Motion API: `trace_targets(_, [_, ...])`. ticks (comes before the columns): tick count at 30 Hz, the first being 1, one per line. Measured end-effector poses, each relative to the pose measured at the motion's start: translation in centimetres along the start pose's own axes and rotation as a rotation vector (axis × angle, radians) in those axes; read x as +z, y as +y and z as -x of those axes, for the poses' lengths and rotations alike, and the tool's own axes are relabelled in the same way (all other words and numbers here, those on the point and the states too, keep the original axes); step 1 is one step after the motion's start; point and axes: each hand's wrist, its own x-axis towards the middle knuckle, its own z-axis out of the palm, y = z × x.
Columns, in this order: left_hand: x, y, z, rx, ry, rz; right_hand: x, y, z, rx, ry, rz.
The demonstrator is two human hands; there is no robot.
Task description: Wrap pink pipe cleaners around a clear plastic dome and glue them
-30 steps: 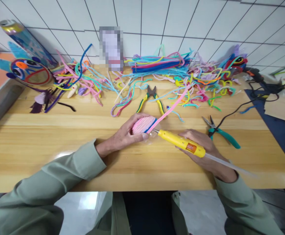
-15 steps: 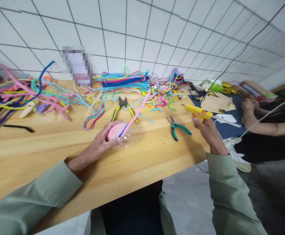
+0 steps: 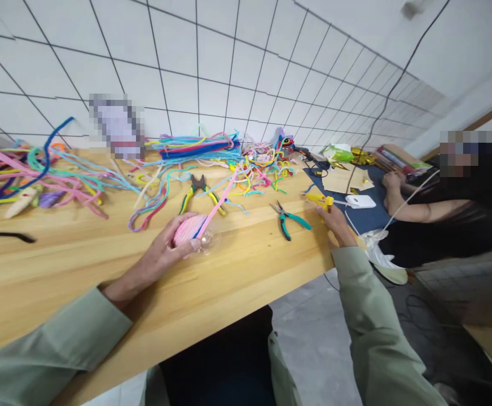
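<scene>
My left hand (image 3: 163, 245) is closed around a clear plastic ball partly wrapped in pink pipe cleaners (image 3: 185, 230), low over the wooden table. A dark blue strand crosses the wrap, and one loose pink pipe cleaner (image 3: 224, 194) sticks up from it to the right. On the right, my right hand (image 3: 334, 223) grips a yellow hot glue gun (image 3: 319, 199), its nozzle pointing left. Teal-handled pliers (image 3: 287, 219) lie open between my hands. Behind the ball rest yellow-and-green-handled cutting pliers (image 3: 198, 189).
Loose pipe cleaners (image 3: 66, 180) pile up at the left, and a bundle of them (image 3: 197, 148) lies by the tiled wall. A white box-like device (image 3: 360, 201) rests on a blue mat (image 3: 339, 211). A co-worker's forearm (image 3: 426, 211) lies beyond at the right.
My view has swung to the right, shifting the table leftward. The glue gun sits lower relative to the table, its nozzle more level. My left hand keeps its hold on the ball.
</scene>
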Motion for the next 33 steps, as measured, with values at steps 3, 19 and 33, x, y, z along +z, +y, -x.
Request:
trace_targets(3, [0.2,-0.1,0.1,0.004,0.004,-0.003,-1.3,-0.9,2.7,0.024,0.094,0.032])
trace_targets(19, [0.8,0.9,0.1,0.098,-0.013,0.071,8.9,-23.0,16.7,-0.403,-0.646,-0.889])
trace_targets(33, [0.8,0.7,0.0,0.158,-0.032,0.131,10.3,-23.5,17.7,-0.242,-0.598,-0.924])
